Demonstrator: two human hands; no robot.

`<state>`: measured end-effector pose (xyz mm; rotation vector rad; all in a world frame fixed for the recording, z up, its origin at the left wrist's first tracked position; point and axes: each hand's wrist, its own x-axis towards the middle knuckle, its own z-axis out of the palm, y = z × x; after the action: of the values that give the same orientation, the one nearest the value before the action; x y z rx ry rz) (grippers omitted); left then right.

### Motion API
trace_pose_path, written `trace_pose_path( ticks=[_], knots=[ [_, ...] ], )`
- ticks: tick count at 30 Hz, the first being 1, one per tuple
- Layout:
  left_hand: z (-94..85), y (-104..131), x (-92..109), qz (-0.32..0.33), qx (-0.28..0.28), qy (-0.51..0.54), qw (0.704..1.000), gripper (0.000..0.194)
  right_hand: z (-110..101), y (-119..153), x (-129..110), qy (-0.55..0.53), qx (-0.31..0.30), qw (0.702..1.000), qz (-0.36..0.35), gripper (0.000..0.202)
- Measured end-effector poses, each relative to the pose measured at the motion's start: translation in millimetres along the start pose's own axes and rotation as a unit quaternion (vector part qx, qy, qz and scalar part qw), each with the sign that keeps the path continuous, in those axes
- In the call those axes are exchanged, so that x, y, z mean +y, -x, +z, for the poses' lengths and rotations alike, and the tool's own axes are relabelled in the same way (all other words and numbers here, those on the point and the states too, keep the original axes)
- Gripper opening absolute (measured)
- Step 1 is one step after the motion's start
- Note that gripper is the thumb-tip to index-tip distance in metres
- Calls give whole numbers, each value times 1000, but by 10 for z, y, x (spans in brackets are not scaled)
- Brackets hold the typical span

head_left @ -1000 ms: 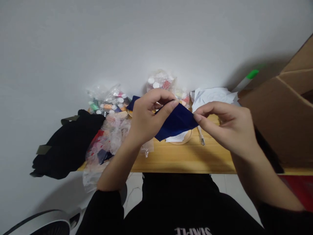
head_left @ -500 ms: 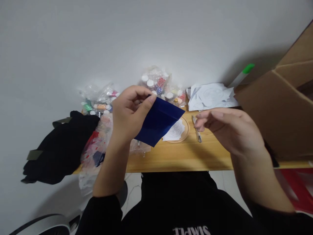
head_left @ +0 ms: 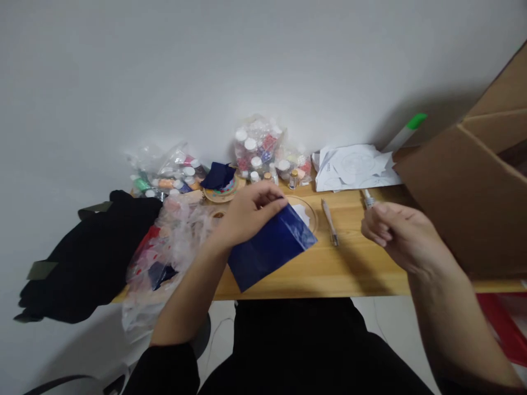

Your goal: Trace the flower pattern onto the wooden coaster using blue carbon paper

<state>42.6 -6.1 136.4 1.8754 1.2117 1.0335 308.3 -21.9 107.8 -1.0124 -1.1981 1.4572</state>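
My left hand (head_left: 255, 215) pinches the upper edge of a glossy dark blue sheet (head_left: 272, 247), which looks like carbon paper. The sheet hangs tilted above the table and partly covers a round wooden hoop (head_left: 316, 215) with a white paper piece (head_left: 302, 213) in it. Over the right side of the table, my right hand (head_left: 393, 227) is closed with curled fingers. A small white tube (head_left: 368, 198) shows just beyond those fingertips; whether they grip it is unclear. A slim pen-like tool (head_left: 329, 222) lies between the hoop and my right hand.
Bagged small bottles (head_left: 257, 145) stand along the wall, with more bottles (head_left: 167, 184) at left. Another hoop (head_left: 218, 192) has dark blue cloth on it. White papers (head_left: 356, 167) lie at the back. A cardboard box (head_left: 461, 203) borders the right, a black bag (head_left: 90, 255) the left.
My left hand has moved right and down with the blue sheet, uncovering the second hoop. My right hand has shifted right and its fingers have curled in; the tube is now visible.
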Motion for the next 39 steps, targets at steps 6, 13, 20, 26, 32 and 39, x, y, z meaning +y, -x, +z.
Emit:
trace_pose_path(
  ticks=[6,13,20,26,32,39],
  knots=[
    [603,-131,-628,-57,-175,-23,983,7,-204,182,458,-28,100,988,116,36],
    [737,53,-534,-65,-96,9,993,26,177,246,592,-191,71,955,217,26],
    [724,582,-369,-244,-65,601,758,49,318,262,702,-251,-10,930,267,25],
    [742,723,-417,-279,-50,598,750,44,351,285,769,-201,33,946,253,23],
    [740,835,-428,-296,44,483,823,50,358,323,796,-143,20,978,153,50],
    [410,1376,-472,-319,194,69,925,30,316,323,861,50,64,995,52,21]
  ],
)
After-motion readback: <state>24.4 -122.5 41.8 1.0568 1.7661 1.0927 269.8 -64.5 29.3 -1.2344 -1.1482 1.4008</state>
